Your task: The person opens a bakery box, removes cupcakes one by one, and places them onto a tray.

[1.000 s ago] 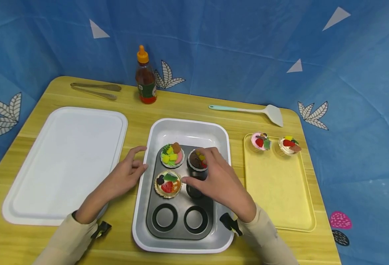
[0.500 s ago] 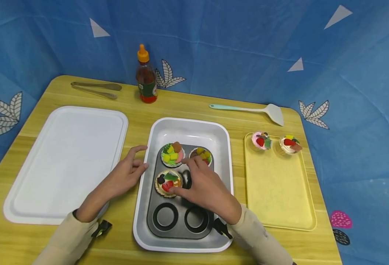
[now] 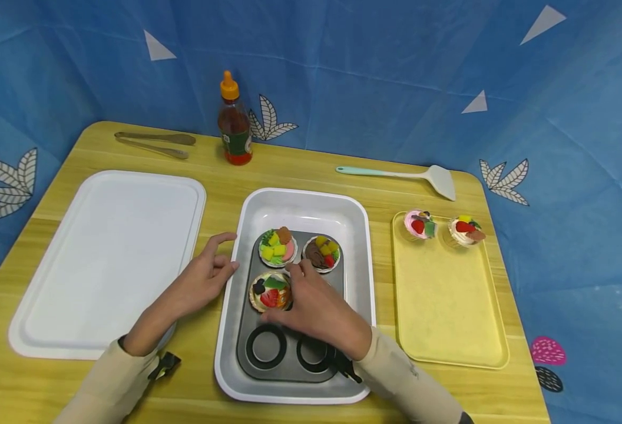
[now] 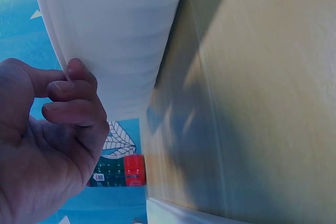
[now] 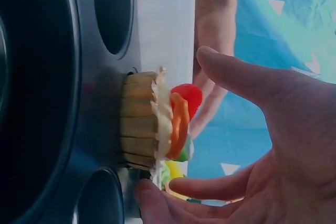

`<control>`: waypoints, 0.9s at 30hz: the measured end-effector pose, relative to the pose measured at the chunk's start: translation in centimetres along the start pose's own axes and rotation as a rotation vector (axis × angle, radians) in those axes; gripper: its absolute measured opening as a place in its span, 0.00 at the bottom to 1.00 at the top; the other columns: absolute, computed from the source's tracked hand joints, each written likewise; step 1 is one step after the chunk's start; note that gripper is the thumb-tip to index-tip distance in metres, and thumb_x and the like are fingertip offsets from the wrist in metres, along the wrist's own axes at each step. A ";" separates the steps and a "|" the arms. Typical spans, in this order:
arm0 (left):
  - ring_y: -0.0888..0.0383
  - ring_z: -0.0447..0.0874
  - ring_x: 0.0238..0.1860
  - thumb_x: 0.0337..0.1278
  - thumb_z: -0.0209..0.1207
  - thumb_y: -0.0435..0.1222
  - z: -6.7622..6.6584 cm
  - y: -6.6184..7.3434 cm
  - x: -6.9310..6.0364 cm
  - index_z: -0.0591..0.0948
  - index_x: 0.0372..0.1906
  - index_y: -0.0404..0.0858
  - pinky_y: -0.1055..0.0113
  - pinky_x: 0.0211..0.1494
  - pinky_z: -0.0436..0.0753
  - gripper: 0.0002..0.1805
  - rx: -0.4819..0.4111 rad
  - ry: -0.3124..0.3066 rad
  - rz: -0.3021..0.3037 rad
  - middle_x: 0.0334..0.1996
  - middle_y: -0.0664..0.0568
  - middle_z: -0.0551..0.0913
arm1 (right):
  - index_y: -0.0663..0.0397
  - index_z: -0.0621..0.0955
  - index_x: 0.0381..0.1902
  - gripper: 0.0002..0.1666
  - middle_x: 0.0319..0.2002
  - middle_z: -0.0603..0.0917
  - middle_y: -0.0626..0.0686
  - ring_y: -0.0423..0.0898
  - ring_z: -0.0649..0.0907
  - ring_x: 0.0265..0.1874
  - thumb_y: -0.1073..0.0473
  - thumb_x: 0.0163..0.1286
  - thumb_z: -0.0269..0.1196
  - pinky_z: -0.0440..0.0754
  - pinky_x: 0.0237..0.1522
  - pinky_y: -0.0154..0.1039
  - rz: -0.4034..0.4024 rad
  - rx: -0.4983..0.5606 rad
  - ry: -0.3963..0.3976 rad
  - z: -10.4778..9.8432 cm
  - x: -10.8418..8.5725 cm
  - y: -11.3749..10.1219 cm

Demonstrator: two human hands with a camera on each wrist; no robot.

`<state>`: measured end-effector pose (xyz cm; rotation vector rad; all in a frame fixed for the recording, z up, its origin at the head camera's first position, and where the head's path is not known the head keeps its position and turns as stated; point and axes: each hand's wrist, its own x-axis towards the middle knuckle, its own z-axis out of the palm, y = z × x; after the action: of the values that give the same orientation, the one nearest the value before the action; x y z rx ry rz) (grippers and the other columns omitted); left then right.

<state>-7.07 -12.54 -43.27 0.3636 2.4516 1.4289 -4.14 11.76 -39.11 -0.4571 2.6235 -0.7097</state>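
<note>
In the head view, my right hand (image 3: 318,306) reaches over the dark muffin tin (image 3: 313,224), thumb and fingers spread on either side of a fruit-topped cupcake (image 3: 268,292). The right wrist view shows this cupcake (image 5: 139,121) seated in its cup, with a gap between it and the thumb. Two more cupcakes fill the far row: one with green and yellow toppings (image 3: 278,247), one with chocolate (image 3: 316,254). My left hand (image 3: 205,274) holds the left rim of the grey baking pan (image 3: 303,200) around the tin; the left wrist view shows its fingers (image 4: 73,111) curled at the rim.
A white tray (image 3: 104,265) lies to the left. On the right is a yellow tray (image 3: 446,306) bearing a pink cupcake (image 3: 419,225) and a cream cupcake (image 3: 465,231). Behind stand tongs (image 3: 154,141), a sauce bottle (image 3: 234,132) and a spatula (image 3: 401,175).
My right hand has moved from the chocolate cupcake toward the front left, to the fruit-topped cupcake in the row below. The left hand has stayed at the pan's rim.
</note>
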 end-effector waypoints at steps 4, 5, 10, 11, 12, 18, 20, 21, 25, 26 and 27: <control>0.61 0.69 0.19 0.75 0.52 0.33 0.1 0.0 0.0 0.57 0.73 0.36 0.67 0.30 0.72 0.29 0.002 0.004 0.002 0.24 0.52 0.80 | 0.63 0.67 0.70 0.62 0.60 0.71 0.63 0.52 0.81 0.44 0.28 0.51 0.73 0.83 0.48 0.47 0.022 -0.009 -0.016 0.2 0.1 0.0; 0.61 0.69 0.19 0.75 0.52 0.33 0.1 0.0 0.0 0.56 0.73 0.36 0.67 0.30 0.72 0.29 0.002 0.004 0.002 0.24 0.53 0.80 | 0.62 0.66 0.71 0.62 0.60 0.71 0.63 0.52 0.81 0.44 0.28 0.51 0.73 0.83 0.47 0.47 0.025 -0.013 -0.018 0.2 0.2 0.0; 0.62 0.67 0.18 0.74 0.53 0.33 0.1 0.0 0.0 0.57 0.72 0.35 0.67 0.28 0.71 0.29 0.005 0.004 0.005 0.22 0.53 0.77 | 0.62 0.66 0.71 0.63 0.63 0.70 0.65 0.53 0.83 0.44 0.28 0.50 0.73 0.83 0.47 0.47 0.038 -0.034 -0.035 0.5 0.6 0.0; 0.63 0.67 0.18 0.74 0.53 0.33 0.1 0.1 0.0 0.57 0.72 0.35 0.67 0.28 0.70 0.29 0.006 0.003 0.008 0.22 0.53 0.76 | 0.63 0.66 0.71 0.63 0.63 0.70 0.65 0.53 0.83 0.44 0.28 0.50 0.73 0.83 0.46 0.47 0.041 -0.039 -0.037 0.5 0.6 0.0; 0.63 0.66 0.18 0.74 0.53 0.33 0.1 0.1 0.0 0.57 0.72 0.35 0.67 0.27 0.70 0.29 0.008 0.002 0.010 0.22 0.53 0.76 | 0.63 0.66 0.70 0.62 0.64 0.70 0.65 0.53 0.83 0.44 0.28 0.50 0.73 0.83 0.46 0.47 0.046 -0.047 -0.041 0.6 0.7 0.0; 0.63 0.66 0.18 0.74 0.53 0.33 0.0 0.1 -0.1 0.57 0.72 0.35 0.67 0.26 0.69 0.29 0.019 0.005 0.018 0.21 0.54 0.75 | 0.66 0.69 0.67 0.62 0.60 0.71 0.65 0.52 0.83 0.40 0.27 0.50 0.73 0.85 0.40 0.46 0.049 -0.120 -0.039 1.2 0.9 -0.1; 0.63 0.66 0.17 0.74 0.53 0.32 0.0 0.1 -0.1 0.57 0.72 0.35 0.67 0.26 0.70 0.28 0.016 0.005 0.017 0.21 0.54 0.75 | 0.67 0.70 0.66 0.62 0.57 0.72 0.65 0.51 0.82 0.38 0.26 0.49 0.73 0.85 0.37 0.44 0.045 -0.141 -0.037 1.3 0.9 -0.1; 0.63 0.66 0.17 0.74 0.53 0.32 0.0 0.1 0.0 0.57 0.72 0.35 0.67 0.27 0.70 0.28 0.015 0.005 0.015 0.21 0.54 0.75 | 0.67 0.70 0.66 0.62 0.56 0.72 0.64 0.50 0.82 0.37 0.26 0.49 0.73 0.85 0.36 0.44 0.043 -0.147 -0.036 1.4 1.0 -0.1; 0.63 0.66 0.17 0.74 0.53 0.33 0.1 0.0 0.0 0.57 0.72 0.35 0.67 0.27 0.70 0.28 0.009 0.004 0.011 0.22 0.53 0.76 | 0.68 0.70 0.65 0.62 0.53 0.72 0.62 0.48 0.79 0.35 0.26 0.48 0.73 0.83 0.31 0.40 0.038 -0.157 -0.037 1.6 1.1 -0.1; 0.63 0.66 0.17 0.74 0.53 0.33 0.1 0.0 0.0 0.57 0.72 0.35 0.67 0.27 0.70 0.29 0.010 0.005 0.011 0.22 0.53 0.76 | 0.68 0.70 0.65 0.63 0.52 0.72 0.62 0.48 0.79 0.35 0.26 0.48 0.73 0.83 0.30 0.40 0.037 -0.158 -0.037 1.7 1.1 -0.1; 0.63 0.66 0.17 0.74 0.53 0.33 0.1 0.0 0.0 0.57 0.72 0.35 0.67 0.27 0.70 0.29 0.013 0.007 0.011 0.22 0.54 0.76 | 0.68 0.70 0.65 0.62 0.52 0.72 0.62 0.48 0.79 0.35 0.26 0.47 0.74 0.83 0.30 0.40 0.037 -0.158 -0.034 1.7 1.1 -0.2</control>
<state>-7.01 -12.51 -43.29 0.3768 2.4693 1.4215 -4.34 10.48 -40.68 -0.4598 2.6598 -0.4805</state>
